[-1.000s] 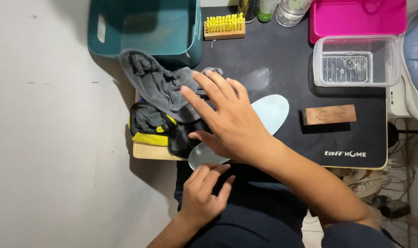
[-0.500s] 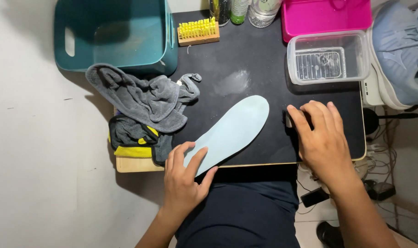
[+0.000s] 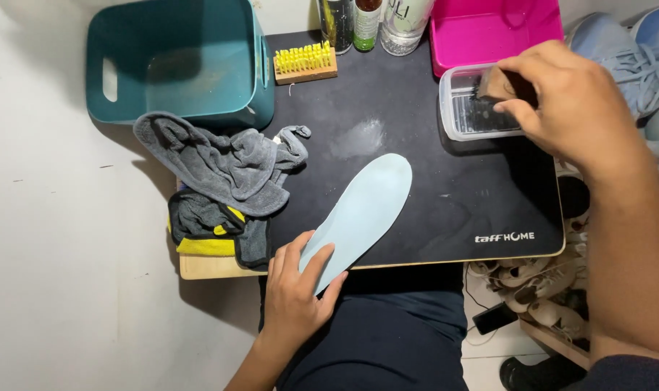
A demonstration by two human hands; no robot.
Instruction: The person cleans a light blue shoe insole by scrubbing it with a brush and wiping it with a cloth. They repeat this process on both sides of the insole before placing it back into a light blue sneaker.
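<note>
Blue insole (image 3: 366,210) under left hand (image 3: 297,297)

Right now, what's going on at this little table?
A person sits at a small black-topped table. The left hand presses down the heel end of a pale blue insole lying flat on the top. The right hand holds a small wooden brush over a clear plastic container. Grey cloths are heaped at the table's left edge beside a teal basket, with a yellow-bristled brush behind.
</note>
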